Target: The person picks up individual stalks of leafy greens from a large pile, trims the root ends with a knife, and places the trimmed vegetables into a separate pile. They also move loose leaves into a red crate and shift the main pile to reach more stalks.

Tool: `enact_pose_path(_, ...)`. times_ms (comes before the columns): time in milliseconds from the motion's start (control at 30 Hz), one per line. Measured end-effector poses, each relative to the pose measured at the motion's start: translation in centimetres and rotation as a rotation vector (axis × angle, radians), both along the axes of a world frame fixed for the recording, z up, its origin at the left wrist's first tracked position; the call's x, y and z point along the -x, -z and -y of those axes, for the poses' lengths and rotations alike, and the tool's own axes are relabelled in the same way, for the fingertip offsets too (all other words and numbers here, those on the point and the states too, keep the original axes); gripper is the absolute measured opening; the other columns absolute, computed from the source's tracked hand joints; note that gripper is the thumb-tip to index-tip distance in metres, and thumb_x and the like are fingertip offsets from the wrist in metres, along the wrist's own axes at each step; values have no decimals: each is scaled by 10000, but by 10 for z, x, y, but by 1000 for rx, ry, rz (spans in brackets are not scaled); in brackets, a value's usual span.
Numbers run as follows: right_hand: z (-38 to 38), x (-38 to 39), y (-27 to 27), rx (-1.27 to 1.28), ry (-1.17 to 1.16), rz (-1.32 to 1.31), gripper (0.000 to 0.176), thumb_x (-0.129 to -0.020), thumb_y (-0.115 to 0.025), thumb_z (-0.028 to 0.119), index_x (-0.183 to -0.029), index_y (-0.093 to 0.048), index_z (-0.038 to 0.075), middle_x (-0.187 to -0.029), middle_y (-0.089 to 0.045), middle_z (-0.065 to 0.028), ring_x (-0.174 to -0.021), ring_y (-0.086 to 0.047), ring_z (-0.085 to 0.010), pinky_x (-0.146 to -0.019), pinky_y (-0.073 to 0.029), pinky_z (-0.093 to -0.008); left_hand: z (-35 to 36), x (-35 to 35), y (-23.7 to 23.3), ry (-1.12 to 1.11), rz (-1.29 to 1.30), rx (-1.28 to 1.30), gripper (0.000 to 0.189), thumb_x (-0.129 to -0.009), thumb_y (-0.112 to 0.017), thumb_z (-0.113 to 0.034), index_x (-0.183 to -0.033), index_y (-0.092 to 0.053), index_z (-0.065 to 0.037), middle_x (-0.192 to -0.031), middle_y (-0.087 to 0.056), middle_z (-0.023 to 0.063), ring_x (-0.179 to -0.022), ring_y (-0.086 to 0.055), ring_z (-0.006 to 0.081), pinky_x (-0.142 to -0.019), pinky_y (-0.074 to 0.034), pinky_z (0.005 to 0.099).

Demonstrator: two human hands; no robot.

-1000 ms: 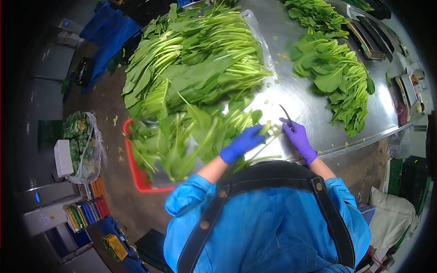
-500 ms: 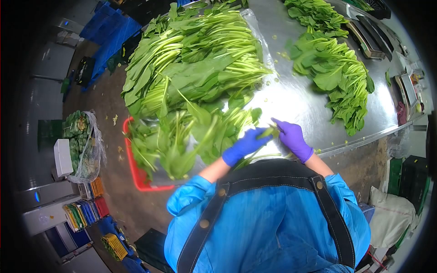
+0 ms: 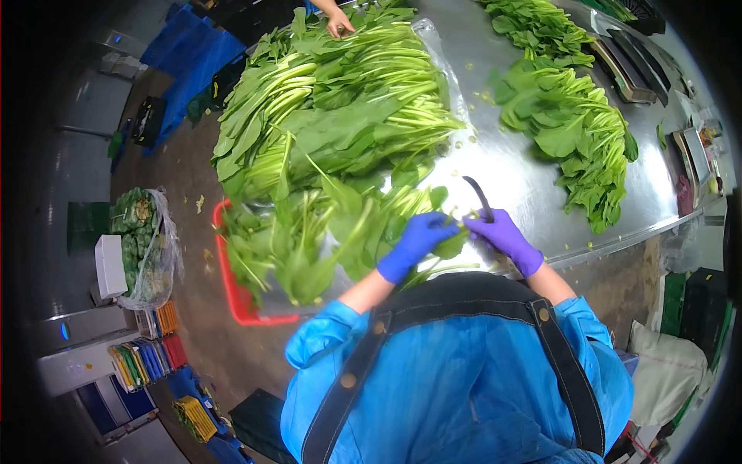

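My left hand (image 3: 421,241), in a blue glove, is closed around a leafy green (image 3: 451,245) whose leaves hang below the fingers. Close to its right is my right hand (image 3: 508,240), in a purple glove and wrapped around a dark curved knife (image 3: 481,196). The knife's blade points up and away from me. Both hands are just above the metal table's near edge. To the left of them, loose leafy greens (image 3: 309,251) lie in and over a red crate (image 3: 239,298).
A big pile of stacked greens (image 3: 348,100) covers the table's far left, on clear plastic (image 3: 442,62). More bunches (image 3: 576,131) line the right side of the metal table (image 3: 510,170). Another person's hand (image 3: 338,22) touches the pile's far end. Wrapped vegetables (image 3: 139,240) stand at left.
Another person's hand has come in at the top, over the pile. The curved knife now stands out from my right hand. The green in my left hand has shifted lower.
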State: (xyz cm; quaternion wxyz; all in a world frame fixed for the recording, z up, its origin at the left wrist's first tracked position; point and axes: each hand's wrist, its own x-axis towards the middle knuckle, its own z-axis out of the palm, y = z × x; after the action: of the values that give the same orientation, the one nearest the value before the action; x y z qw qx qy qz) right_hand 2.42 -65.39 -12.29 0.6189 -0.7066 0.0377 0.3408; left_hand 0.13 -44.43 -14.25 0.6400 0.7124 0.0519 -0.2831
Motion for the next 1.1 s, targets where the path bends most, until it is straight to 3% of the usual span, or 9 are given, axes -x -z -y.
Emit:
enact_pose_path(33, 5, -1, -2, 16, 53, -31, 246, -830, -649, 256, -876, -625, 16, -614, -575, 14, -482, -479, -45, -456, -378, -181, 1, 2, 0, -5, 3, -2, 437, -755, -729, -232, -1078, -598, 32, -943, -623, 88, -901, -576, 142, -778, -470, 264)
enact_pose_path(100, 14, 2, -8, 7, 90, -26, 244, -831, -646, 253, -861, -623, 12, -610, -576, 11, -484, -483, -48, -457, -382, -186, 7, 10, -4, -294, 836, -498, 582, -711, -763, -270, -1169, -546, 19, -1018, -612, 140, -964, -582, 225, -850, -458, 316)
enact_pose_path(200, 15, 6, -16, 59, 61, -12, 252, -840, -633, 244, -908, -636, 1, -627, -582, -2, -498, -478, -48, -467, -386, -197, 11, 16, -22, -22, 556, -247, 714, -700, -773, -286, -1288, -445, -49, -1237, -486, 188, -1159, -462, 271, -961, -391, 359)
enact_pose_path(267, 10, 10, -10, 40, -72, 157, 291, -845, -625, 242, -1000, -635, -4, -648, -580, -6, -514, -464, -45, -484, -386, -200, 22, 12, -27, 108, 442, -118, 596, -722, -757, -224, -1235, -518, -39, -938, -647, 79, -879, -609, 168, -785, -478, 298)
enact_pose_path(467, 9, 13, -19, 45, -153, 337, 275, -815, -607, 174, -1076, -642, 95, -648, -573, 4, -525, -440, -50, -505, -392, -235, 15, 9, -18, 23, 214, 142, 414, -767, -702, -97, -1167, -596, -80, -767, -611, -12, -709, -540, 25, -640, -430, 183)
enact_pose_path(667, -4, 13, -30, 194, -222, 522, 283, -846, -558, 140, -1120, -631, 138, -619, -540, 4, -495, -399, -47, -478, -352, -222, -5, -6, -31, 131, 156, 75, 382, -791, -659, -70, -1167, -598, -53, -761, -643, 16, -672, -569, 56, -636, -463, 203)
enact_pose_path(733, -6, 12, -33, 68, -123, 236, 294, -866, -543, 150, -1151, -619, 147, -625, -530, 17, -489, -394, -36, -465, -333, -206, -11, -10, -34, 106, 95, 126, 380, -808, -639, -79, -1180, -583, -28, -798, -644, 32, -709, -579, 70, -666, -468, 207)
enact_pose_path(1033, -9, 0, -41, -62, 93, 167, 282, -913, -457, 130, -1135, -610, 45, -726, -622, 1, -477, -444, -37, -465, -381, -175, -23, -15, -48, -68, 116, 200, 325, -857, -585, -171, -1111, -588, 32, -971, -641, 95, -889, -596, 146, -835, -468, 295)
enact_pose_path(1100, -3, -2, -31, -103, 68, 178, 294, -901, -472, 130, -1157, -598, 57, -819, -641, -8, -491, -443, -32, -470, -381, -172, -27, -15, -57, -301, 115, 799, 334, -890, -535, -224, -1120, -567, 16, -1117, -590, 145, -1049, -555, 233, -904, -453, 401)
